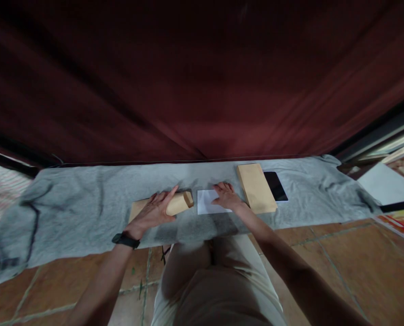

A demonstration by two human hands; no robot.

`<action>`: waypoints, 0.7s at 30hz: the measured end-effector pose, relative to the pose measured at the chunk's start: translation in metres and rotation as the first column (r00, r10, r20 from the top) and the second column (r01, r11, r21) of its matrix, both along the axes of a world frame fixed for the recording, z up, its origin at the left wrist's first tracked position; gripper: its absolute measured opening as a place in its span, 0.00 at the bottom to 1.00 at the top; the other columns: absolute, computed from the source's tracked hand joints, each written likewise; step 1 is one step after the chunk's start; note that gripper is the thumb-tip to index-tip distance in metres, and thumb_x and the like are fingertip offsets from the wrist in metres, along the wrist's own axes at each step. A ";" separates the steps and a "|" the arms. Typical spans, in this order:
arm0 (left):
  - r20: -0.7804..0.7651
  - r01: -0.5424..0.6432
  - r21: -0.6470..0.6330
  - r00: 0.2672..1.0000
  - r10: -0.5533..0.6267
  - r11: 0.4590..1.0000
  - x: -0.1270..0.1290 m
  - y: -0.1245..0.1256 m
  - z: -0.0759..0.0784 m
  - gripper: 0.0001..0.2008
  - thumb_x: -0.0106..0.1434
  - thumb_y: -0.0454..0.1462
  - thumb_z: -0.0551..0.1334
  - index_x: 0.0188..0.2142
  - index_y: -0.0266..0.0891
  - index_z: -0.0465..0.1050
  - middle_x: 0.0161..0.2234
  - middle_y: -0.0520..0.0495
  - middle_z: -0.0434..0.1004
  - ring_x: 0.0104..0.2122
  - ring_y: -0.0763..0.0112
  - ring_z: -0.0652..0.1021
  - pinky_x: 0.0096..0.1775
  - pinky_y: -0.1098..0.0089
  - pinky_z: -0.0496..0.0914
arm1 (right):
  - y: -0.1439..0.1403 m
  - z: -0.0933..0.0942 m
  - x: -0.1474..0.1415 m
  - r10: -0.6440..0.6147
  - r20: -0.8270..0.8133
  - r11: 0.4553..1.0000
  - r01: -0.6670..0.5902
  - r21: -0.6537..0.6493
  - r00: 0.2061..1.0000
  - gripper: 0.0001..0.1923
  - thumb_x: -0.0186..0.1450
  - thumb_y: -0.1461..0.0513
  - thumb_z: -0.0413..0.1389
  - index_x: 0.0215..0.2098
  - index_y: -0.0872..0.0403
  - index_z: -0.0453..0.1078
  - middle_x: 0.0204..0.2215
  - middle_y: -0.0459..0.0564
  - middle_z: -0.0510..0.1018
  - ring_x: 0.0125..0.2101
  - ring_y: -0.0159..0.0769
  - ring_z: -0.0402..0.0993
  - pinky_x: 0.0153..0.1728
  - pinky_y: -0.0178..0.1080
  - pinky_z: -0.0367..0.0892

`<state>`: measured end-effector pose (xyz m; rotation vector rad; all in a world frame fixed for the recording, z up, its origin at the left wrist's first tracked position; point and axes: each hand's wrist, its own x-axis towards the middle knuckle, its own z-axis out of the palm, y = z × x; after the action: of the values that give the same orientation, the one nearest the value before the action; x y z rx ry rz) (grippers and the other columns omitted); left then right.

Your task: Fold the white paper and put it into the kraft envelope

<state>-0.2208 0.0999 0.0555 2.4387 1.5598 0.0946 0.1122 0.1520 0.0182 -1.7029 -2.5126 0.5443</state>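
My left hand (154,210) rests on a brown envelope (179,204) lying on a grey cloth (86,208), its far end lifted and folded near my fingertips. Just right of it lies a small white paper (205,201), and my right hand (226,197) presses flat on its right part with the fingers spread. A stack of brown envelopes (256,188) sits right of my right hand, apart from it. A black watch is on my left wrist.
A dark phone (276,185) lies against the stack's right side. A dark red curtain (202,81) hangs behind the cloth. A tiled floor (341,253) runs in front, with my knees below. White sheets (382,183) lie at the far right.
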 end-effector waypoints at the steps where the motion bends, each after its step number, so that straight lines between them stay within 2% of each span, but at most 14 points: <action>1: 0.002 0.000 -0.008 1.000 0.000 1.000 0.000 0.001 0.000 0.55 0.55 0.44 0.69 0.74 0.46 0.38 0.60 0.39 0.69 0.58 0.50 0.71 0.62 0.54 0.60 | 0.004 0.003 -0.001 -0.005 0.019 1.000 0.006 -0.016 1.000 0.35 0.62 0.55 0.67 0.65 0.52 0.65 0.61 0.59 0.70 0.63 0.50 0.61 0.65 0.52 0.51; 6: -0.016 -0.003 -0.040 1.000 0.003 0.999 0.002 -0.002 0.002 0.56 0.55 0.43 0.69 0.74 0.48 0.37 0.62 0.38 0.67 0.62 0.49 0.68 0.64 0.50 0.56 | 0.015 0.016 -0.004 -0.008 0.069 0.997 0.013 -0.073 0.998 0.29 0.62 0.55 0.67 0.59 0.53 0.69 0.58 0.59 0.71 0.59 0.51 0.63 0.59 0.50 0.58; 11: -0.057 -0.035 -0.018 0.998 0.034 0.999 0.007 -0.011 0.001 0.57 0.55 0.42 0.69 0.75 0.47 0.35 0.62 0.37 0.67 0.64 0.47 0.66 0.67 0.43 0.49 | 0.017 0.017 -0.004 0.031 0.094 0.997 -0.024 -0.074 0.995 0.23 0.63 0.54 0.67 0.53 0.54 0.73 0.56 0.59 0.74 0.58 0.53 0.66 0.56 0.49 0.61; 16: -0.049 -0.042 0.011 0.998 0.043 0.999 0.005 -0.014 -0.003 0.58 0.54 0.43 0.70 0.75 0.48 0.34 0.64 0.36 0.64 0.65 0.46 0.65 0.68 0.40 0.44 | 0.013 0.013 -0.003 0.076 0.082 0.995 -0.070 -0.070 0.994 0.19 0.67 0.58 0.63 0.55 0.52 0.73 0.53 0.56 0.79 0.54 0.47 0.74 0.55 0.43 0.64; 21: -0.046 -0.043 0.004 0.998 0.043 0.999 0.004 -0.014 -0.006 0.58 0.54 0.44 0.70 0.75 0.47 0.35 0.67 0.35 0.61 0.67 0.44 0.63 0.67 0.38 0.43 | -0.002 0.013 0.000 0.082 0.064 0.996 -0.080 -0.028 0.995 0.16 0.71 0.61 0.57 0.57 0.51 0.72 0.52 0.54 0.81 0.50 0.45 0.78 0.56 0.42 0.64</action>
<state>-0.2170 0.0855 0.0495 2.4266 1.6331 0.0489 0.1125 0.1502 0.0317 -1.6595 -2.6417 0.5376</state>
